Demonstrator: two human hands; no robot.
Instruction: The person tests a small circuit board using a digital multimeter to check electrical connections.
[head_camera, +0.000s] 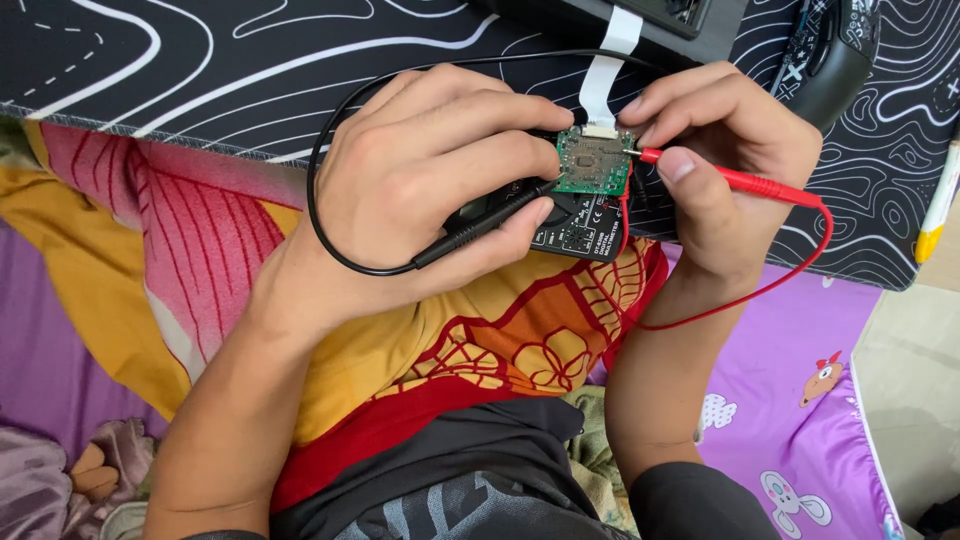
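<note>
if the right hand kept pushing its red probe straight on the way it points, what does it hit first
The right hand points its red probe leftward, so it would probably meet the small green circuit board first; the tip looks at its edge already.

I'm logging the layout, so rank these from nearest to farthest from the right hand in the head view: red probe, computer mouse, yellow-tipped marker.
From the right hand:
1. Red probe, held in that hand's fingers.
2. Computer mouse, on the mat up and to its right.
3. Yellow-tipped marker, at the far right edge.

The left hand (420, 170) is pressing a black probe (490, 222) to a small green circuit board (594, 160), while the right hand (725, 150) is pinching a red probe (740, 182) against its edge, above a black multimeter (585, 232).
</note>
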